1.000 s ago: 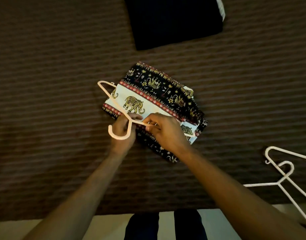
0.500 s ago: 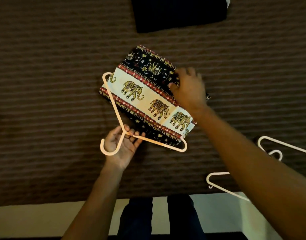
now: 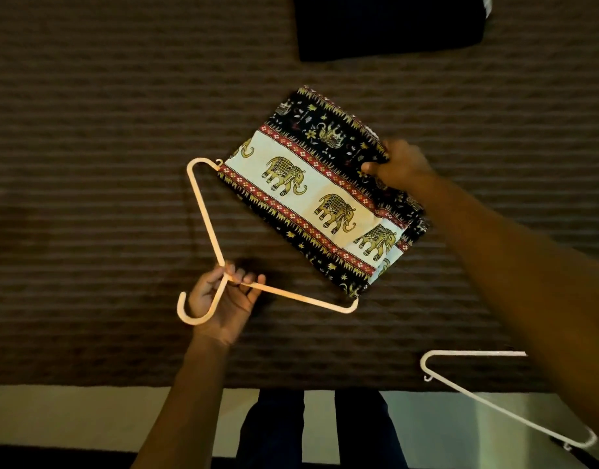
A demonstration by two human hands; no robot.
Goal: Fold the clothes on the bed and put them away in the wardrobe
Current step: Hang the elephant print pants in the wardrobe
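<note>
A folded cloth with gold elephants on a cream band and black patterned borders lies on the brown striped bed. My left hand grips a cream plastic hanger at the neck below its hook, and the hanger's arms spread toward the cloth's left and lower edges. My right hand holds the cloth's far right edge, thumb on top of the black border. A dark folded garment lies at the top of the bed.
Another white hanger lies at the bed's near right edge, partly hidden by my right forearm. The pale floor and my dark-trousered legs show below the bed edge.
My left hand has drawn the hanger toward me and off the cloth. My right hand left the hanger, reached across the cloth and took its far right edge.
</note>
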